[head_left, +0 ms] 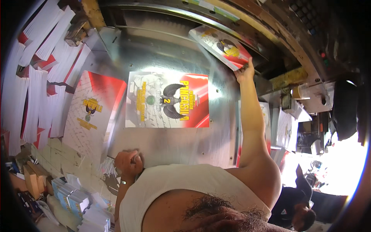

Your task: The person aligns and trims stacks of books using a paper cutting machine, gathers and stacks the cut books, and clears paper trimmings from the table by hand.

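My right arm stretches to the far right, and my right hand [245, 72] grips the near corner of a stack of red and white booklets [222, 46] lying at a slant by the machine's slot. My left hand [129, 164] is curled closed at the near left edge of the metal table [170, 143]. Whatever its fingers may hold is hidden. Between my hands, a red and white booklet [167, 99] with a dark winged emblem and yellow lettering lies flat on the table. It touches neither hand.
A thick pile of similar booklets [92, 112] stands left of the table, beside more stacks with pale page edges [29, 104]. The dark machine body [286, 34] spans the far side, with buttons at right. Another person [293, 208] is at lower right. Bundled books [73, 199] sit lower left.
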Motion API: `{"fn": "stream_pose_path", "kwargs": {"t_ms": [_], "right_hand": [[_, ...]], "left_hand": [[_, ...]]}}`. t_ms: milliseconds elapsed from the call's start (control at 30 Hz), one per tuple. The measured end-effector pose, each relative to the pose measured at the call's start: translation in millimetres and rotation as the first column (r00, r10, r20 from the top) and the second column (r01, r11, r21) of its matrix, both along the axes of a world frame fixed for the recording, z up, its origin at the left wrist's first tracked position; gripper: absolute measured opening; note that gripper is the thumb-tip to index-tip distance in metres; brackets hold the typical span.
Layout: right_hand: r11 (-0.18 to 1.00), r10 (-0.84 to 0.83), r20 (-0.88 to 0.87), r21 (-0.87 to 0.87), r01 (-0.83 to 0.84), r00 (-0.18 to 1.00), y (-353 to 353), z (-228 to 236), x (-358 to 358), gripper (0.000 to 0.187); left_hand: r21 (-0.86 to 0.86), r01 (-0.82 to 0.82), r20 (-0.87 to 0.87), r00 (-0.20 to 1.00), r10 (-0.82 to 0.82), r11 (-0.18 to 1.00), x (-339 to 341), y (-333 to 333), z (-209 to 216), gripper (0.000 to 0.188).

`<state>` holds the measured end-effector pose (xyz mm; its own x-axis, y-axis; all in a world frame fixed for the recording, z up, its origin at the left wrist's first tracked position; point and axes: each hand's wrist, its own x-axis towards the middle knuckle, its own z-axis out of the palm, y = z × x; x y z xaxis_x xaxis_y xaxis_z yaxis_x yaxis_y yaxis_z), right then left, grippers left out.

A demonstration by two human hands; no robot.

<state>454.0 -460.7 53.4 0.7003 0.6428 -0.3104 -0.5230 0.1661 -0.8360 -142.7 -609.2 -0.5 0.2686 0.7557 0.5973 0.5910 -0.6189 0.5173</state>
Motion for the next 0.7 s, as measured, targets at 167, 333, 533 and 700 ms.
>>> {"fn": "stream_pose_path", "kwargs": {"t_ms": [167, 333, 533, 700], "right_hand": [[0.964, 0.264, -0.028, 0.052, -0.262, 0.964, 1, 20, -31, 0.063], [0.950, 0.272, 0.008, 0.156, -0.270, 0.962, -7, -10, -38, 0.030], [0.919, 0.273, 0.032, 0.288, -0.270, 0.962, -84, 39, -144, 0.031], [0.886, 0.392, 0.035, 0.254, -0.388, 0.919, -202, 63, -214, 0.045]], "left_hand": [[0.020, 0.028, 0.005, 1.000, -0.028, 0.999, -10, -11, 11, 0.014], [0.072, 0.014, 0.022, 1.000, -0.016, 0.997, -26, -16, -7, 0.012], [0.093, -0.035, 0.097, 0.995, 0.026, 0.995, -45, -36, -6, 0.009], [0.080, -0.061, 0.079, 0.995, 0.054, 0.995, -61, -55, -14, 0.012]]}}
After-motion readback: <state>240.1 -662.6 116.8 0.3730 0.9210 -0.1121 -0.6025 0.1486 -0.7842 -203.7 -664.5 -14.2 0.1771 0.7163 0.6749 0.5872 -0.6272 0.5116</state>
